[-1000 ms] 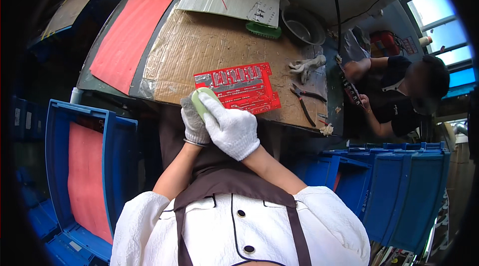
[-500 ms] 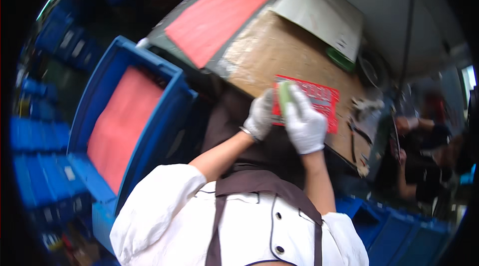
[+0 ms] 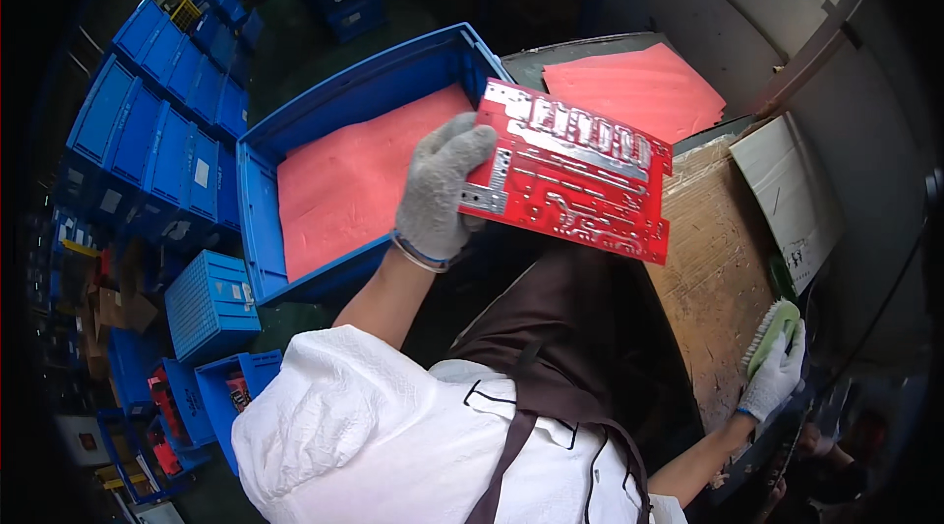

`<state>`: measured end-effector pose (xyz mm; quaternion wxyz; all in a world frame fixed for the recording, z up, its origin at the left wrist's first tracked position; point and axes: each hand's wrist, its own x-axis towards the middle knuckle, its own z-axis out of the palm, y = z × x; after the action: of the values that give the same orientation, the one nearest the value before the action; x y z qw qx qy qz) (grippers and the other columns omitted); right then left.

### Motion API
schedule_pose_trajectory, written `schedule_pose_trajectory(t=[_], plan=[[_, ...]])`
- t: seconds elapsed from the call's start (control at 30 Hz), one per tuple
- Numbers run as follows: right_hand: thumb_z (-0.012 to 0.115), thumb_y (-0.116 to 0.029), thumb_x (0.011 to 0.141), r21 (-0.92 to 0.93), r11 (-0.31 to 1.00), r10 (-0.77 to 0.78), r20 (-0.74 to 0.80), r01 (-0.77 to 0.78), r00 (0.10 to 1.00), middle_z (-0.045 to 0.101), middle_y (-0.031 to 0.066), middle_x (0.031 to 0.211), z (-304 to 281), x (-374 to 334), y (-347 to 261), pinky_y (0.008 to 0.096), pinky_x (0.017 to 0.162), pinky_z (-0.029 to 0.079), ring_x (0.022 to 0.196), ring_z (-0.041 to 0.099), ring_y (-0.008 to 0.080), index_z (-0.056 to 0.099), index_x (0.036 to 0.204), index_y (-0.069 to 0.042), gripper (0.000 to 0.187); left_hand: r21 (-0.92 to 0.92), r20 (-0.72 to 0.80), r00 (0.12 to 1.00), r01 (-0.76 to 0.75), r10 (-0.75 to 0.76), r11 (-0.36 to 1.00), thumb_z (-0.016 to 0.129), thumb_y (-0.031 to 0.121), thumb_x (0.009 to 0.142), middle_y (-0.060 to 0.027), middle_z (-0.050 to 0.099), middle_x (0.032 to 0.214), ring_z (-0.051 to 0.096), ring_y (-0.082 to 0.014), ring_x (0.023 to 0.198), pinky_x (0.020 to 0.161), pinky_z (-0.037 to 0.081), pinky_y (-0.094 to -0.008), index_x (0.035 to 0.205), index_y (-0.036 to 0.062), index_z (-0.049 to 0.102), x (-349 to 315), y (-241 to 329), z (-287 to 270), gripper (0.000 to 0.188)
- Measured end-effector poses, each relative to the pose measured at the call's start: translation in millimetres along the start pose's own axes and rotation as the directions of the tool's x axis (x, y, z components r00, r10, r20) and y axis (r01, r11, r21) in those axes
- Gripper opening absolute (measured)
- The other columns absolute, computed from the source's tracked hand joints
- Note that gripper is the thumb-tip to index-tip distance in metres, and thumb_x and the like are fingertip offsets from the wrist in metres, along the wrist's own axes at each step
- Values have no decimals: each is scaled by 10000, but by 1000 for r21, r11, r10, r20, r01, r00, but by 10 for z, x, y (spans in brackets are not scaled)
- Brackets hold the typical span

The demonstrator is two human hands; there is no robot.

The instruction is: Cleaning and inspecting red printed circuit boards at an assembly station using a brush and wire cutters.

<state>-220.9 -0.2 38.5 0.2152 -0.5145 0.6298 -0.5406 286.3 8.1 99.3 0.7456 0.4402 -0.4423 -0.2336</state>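
My gloved left hand point(image 3: 438, 192) grips a red circuit board point(image 3: 580, 195) by its left edge, thumb on top. The board is raised in the air, with silvery solder tracks on the side facing up. Beneath and behind it stands a blue crate point(image 3: 258, 229) lined with a pink foam sheet point(image 3: 339, 192). Off to the right, my gloved right hand point(image 3: 775, 378) is closed around a green brush point(image 3: 775, 335) with pale bristles, held over the right edge of the cardboard-covered bench point(image 3: 703, 278).
Another pink sheet point(image 3: 639, 87) lies on a dark surface beyond the bench. A whitish panel point(image 3: 787, 200) leans at the bench's far right. Stacked blue crates point(image 3: 162, 150) line the left, with smaller blue bins point(image 3: 211, 303) nearer. Another person's hand shows at the lower right.
The board has moved left and up in my left hand, off the bench toward the crate. My right hand has carried the brush away from the board to the right. The view has turned left.
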Motion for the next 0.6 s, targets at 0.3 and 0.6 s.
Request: schedule_pose_trajectory(t=[0.3, 0.6], plan=[[554, -35, 1042, -3, 999, -45, 97, 45, 994, 531, 170, 1523, 455, 17, 67, 324, 1156, 401, 1359, 552, 225, 437, 1526, 61, 507, 236, -344, 935, 176, -87, 956, 594, 183, 1001, -32, 730, 871, 713, -90, 685, 570, 532, -208, 1034, 35, 691, 423, 589, -1300, 180], [562, -54, 1044, -132, 990, -27, 113, 42, 993, 550, 152, 1510, 501, 18, -21, 327, 1176, 373, 1372, 543, 224, 469, 1515, 44, 489, 728, -103, 973, 214, -206, 651, 610, 206, 964, -54, 691, 823, 670, -101, 751, 687, 548, -305, 962, 1, 683, 1127, 98, -1479, 218]])
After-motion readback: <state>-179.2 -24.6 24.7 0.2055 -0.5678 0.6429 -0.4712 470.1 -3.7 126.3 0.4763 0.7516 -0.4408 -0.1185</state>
